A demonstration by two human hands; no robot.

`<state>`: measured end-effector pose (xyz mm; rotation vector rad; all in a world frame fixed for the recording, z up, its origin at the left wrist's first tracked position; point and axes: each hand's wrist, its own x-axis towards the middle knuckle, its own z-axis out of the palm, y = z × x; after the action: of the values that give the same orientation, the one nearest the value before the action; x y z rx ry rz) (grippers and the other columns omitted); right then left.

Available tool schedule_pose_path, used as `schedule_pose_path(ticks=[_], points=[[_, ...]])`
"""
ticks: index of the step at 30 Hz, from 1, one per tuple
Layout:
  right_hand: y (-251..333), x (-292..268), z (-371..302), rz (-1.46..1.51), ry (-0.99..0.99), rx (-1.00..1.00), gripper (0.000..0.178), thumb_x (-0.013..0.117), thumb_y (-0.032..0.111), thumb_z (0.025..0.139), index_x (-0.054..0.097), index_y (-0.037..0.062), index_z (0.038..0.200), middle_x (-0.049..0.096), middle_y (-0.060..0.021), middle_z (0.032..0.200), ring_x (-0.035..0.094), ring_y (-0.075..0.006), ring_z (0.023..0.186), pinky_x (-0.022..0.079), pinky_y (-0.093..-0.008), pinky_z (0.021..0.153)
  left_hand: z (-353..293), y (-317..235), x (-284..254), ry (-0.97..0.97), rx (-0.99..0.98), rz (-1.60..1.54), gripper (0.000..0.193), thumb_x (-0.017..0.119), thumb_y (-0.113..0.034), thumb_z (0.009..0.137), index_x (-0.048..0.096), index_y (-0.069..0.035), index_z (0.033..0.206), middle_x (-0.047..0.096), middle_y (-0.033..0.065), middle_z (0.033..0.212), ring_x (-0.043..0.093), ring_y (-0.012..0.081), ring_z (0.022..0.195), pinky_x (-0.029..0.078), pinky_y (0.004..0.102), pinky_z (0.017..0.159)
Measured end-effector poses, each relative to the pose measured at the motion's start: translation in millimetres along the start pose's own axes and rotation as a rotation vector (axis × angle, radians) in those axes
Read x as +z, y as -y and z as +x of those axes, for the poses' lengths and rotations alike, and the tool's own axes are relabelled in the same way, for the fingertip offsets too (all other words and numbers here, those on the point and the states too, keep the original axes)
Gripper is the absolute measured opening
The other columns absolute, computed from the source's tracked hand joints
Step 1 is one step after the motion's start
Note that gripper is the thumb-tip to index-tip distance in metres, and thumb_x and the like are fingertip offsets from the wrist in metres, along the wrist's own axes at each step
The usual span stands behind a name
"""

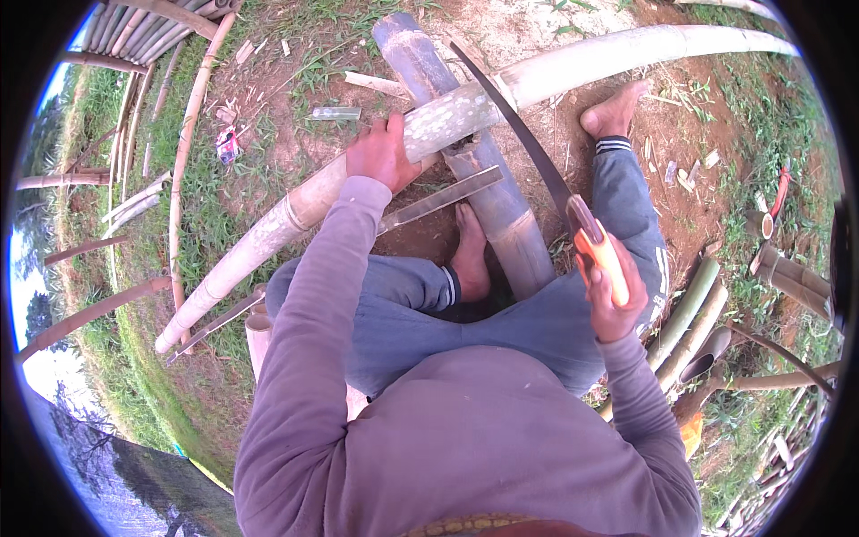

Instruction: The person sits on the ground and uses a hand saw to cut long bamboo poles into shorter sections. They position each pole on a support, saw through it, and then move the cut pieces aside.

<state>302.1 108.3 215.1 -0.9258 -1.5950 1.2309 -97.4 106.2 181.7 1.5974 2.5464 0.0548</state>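
A long pale bamboo pole (573, 70) runs slantwise in front of me, from low at the left to the far right. My left hand (383, 154) is wrapped over it left of its middle. In my right hand (617, 294) is a pruning saw (540, 154) with a curved dark blade and an orange handle. Its blade slants up and left across the pole; whether the teeth touch the bamboo I cannot tell. Under the pole lies a thick greyish bamboo log (514, 237), pointing from my legs away to the far left.
A flat bamboo strip (443, 199) lies against the log, near my bare foot (470, 255). My other foot (616, 109) rests on the soil beyond. Cut bamboo lengths (684, 313) lie at right. A bamboo rail frame (188, 152) stands at left. Chips and offcuts litter the ground.
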Motion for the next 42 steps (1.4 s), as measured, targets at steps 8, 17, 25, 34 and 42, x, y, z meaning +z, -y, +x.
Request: schedule_pose_path(ticks=[8,17,25,34,42], points=[[-26,79,107,-0.038,0.035,-0.087,0.045,0.079,0.01,0.097,0.066,0.0006,0.139,0.076,-0.0118,0.123,0.07,-0.0128,0.108,0.057,-0.0307,0.094,15,11,-13,0.194,0.039,0.027,0.092,0.093,-0.045,0.068,0.053,-0.01,0.143,0.068,0.0242,0.128,0.069,0.0453,0.117,0.056,0.0513,0.1],[-40,81,91,-0.084,-0.003,-0.118,0.05,0.081,0.009,0.094,0.064,-0.0022,0.14,0.075,-0.02,0.129,0.075,-0.0247,0.115,0.058,-0.0353,0.097,52,23,-20,0.477,0.05,-0.203,0.106,0.096,-0.046,0.06,0.053,-0.007,0.149,0.068,0.0273,0.136,0.066,0.0449,0.125,0.052,0.0471,0.108],[-39,99,108,-0.135,-0.056,-0.254,0.048,0.081,0.008,0.093,0.067,-0.0026,0.137,0.075,-0.0224,0.127,0.078,-0.0309,0.112,0.062,-0.0386,0.094,77,30,-53,0.497,0.097,-0.158,0.114,0.096,-0.042,0.058,0.049,-0.009,0.157,0.072,0.0248,0.132,0.069,0.0395,0.123,0.053,0.042,0.109],[-38,143,179,-0.062,-0.018,-0.221,0.043,0.078,0.009,0.098,0.067,-0.0012,0.139,0.077,-0.0159,0.124,0.075,-0.0196,0.111,0.06,-0.0337,0.094,105,67,-42,0.174,0.032,-0.066,0.094,0.09,-0.048,0.067,0.055,-0.013,0.148,0.074,0.0221,0.127,0.073,0.0392,0.117,0.056,0.0508,0.102],[-6,153,205,0.013,-0.006,0.037,0.039,0.077,0.01,0.1,0.069,-0.0015,0.136,0.077,-0.0128,0.121,0.073,-0.0157,0.104,0.059,-0.0307,0.088,99,65,-48,0.109,-0.033,0.001,0.08,0.089,-0.047,0.071,0.059,-0.012,0.136,0.076,0.0213,0.121,0.074,0.0409,0.111,0.059,0.0513,0.098]])
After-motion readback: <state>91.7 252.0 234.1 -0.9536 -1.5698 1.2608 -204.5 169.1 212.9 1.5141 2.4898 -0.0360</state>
